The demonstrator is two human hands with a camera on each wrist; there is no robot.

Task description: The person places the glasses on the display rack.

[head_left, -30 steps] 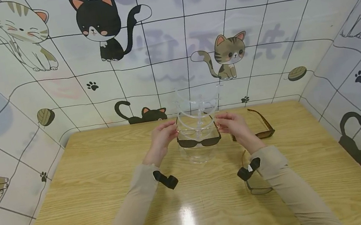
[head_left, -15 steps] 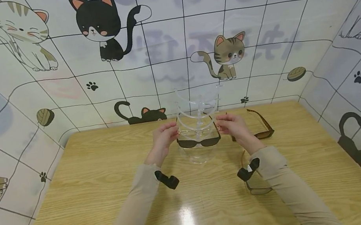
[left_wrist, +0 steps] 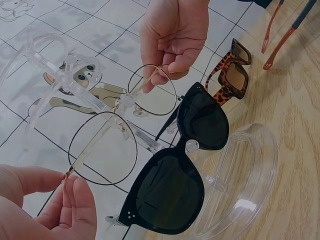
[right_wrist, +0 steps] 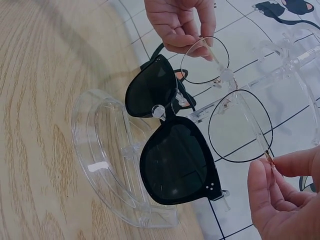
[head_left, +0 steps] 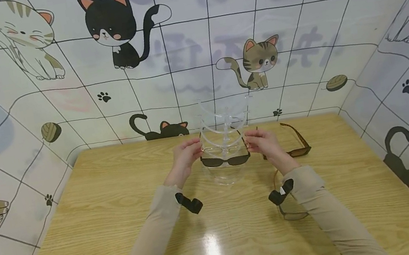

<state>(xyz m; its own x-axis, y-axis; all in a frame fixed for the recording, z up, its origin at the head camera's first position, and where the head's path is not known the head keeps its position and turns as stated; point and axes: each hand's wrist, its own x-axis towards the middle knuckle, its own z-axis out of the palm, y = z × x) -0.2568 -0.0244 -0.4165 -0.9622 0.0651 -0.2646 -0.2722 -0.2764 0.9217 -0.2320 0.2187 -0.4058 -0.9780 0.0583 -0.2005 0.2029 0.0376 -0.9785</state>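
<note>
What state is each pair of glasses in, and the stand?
Clear stand: upright on table
Black sunglasses: mounted on stand, unfolded
Round thin-rimmed glasses: pinched by left grip and right grip
Tortoiseshell sunglasses: on table, unfolded
Orange-tipped glasses: on table, unfolded, partly hidden by sleeve

Left grip (head_left: 186,154), right grip (head_left: 265,142) pinch thin glasses (head_left: 214,149) on clear stand (head_left: 225,129), dark sunglasses (head_left: 236,160) below.

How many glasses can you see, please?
4: round wire glasses between left hand and right hand; black sunglasses on the clear plastic stand; tortoiseshell sunglasses and orange-tipped glasses, partly hidden, on the wooden table.
</note>
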